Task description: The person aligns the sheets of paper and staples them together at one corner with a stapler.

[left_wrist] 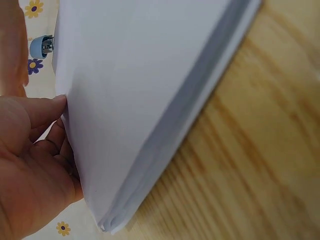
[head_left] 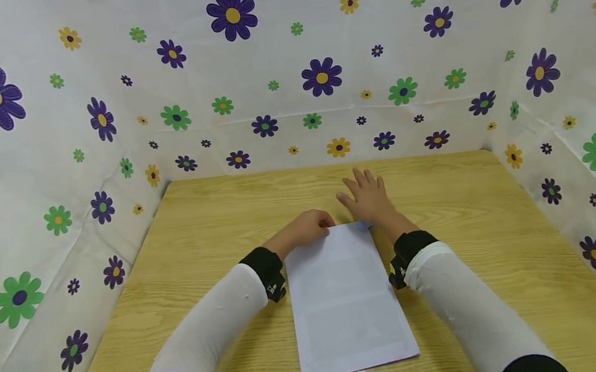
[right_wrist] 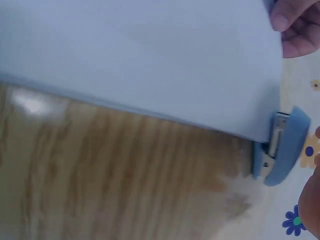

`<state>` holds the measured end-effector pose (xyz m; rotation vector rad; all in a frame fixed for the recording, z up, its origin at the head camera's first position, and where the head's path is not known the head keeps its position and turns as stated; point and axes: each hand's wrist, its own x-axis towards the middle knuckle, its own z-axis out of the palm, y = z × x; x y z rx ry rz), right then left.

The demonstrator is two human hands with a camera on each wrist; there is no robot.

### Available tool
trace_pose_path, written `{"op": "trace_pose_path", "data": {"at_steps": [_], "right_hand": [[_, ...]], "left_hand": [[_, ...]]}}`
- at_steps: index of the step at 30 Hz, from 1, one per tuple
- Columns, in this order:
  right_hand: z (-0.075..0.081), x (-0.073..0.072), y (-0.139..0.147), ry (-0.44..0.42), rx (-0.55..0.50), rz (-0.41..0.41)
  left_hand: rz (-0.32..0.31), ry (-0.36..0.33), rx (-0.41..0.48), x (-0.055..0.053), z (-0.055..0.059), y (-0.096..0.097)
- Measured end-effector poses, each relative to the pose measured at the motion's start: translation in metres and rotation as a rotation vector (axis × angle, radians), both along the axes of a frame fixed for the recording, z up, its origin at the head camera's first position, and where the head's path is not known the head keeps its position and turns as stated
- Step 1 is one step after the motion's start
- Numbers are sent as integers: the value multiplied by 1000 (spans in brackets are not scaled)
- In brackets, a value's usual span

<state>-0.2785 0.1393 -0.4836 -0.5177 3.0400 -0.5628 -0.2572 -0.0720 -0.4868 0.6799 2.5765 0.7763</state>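
Note:
A stack of white paper sheets (head_left: 344, 301) lies lengthwise on the table. At its far edge my left hand (head_left: 310, 228) pinches the sheets, with the thumb on top and the fingers curled below, as the left wrist view shows on the paper (left_wrist: 125, 80). A small blue stapler (right_wrist: 291, 150) sits at the stack's far right corner, its mouth at the paper's edge. Just beyond the stapler, my right hand (head_left: 371, 202) is held with fingers spread and holds nothing. In the right wrist view only a sliver of the right hand (right_wrist: 311, 202) shows, beside the stapler.
The wooden table (head_left: 215, 218) extends on both sides of the paper. A white cloth with printed flowers (head_left: 274, 50) hangs behind the table and along both sides.

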Motion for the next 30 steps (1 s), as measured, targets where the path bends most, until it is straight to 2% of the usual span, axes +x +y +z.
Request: {"op": "trace_pose_path", "data": {"at_steps": [5,14,21,26,30], "right_hand": [[-9,4,-1,-39,65,52],[-13,0,-5,-111,106,126],[-18,-1,-7,-115,170,117],[-20,-1,-8,-139,197,115],[-24,-1,-9,-138,212,110]], "left_hand": [[-1,20,20,-1,-6,0],[11,30,13,2,-6,0],[18,34,32,3,-6,-4],[44,3,-7,5,-5,-16],[67,-33,-55,6,-4,-35]]}}
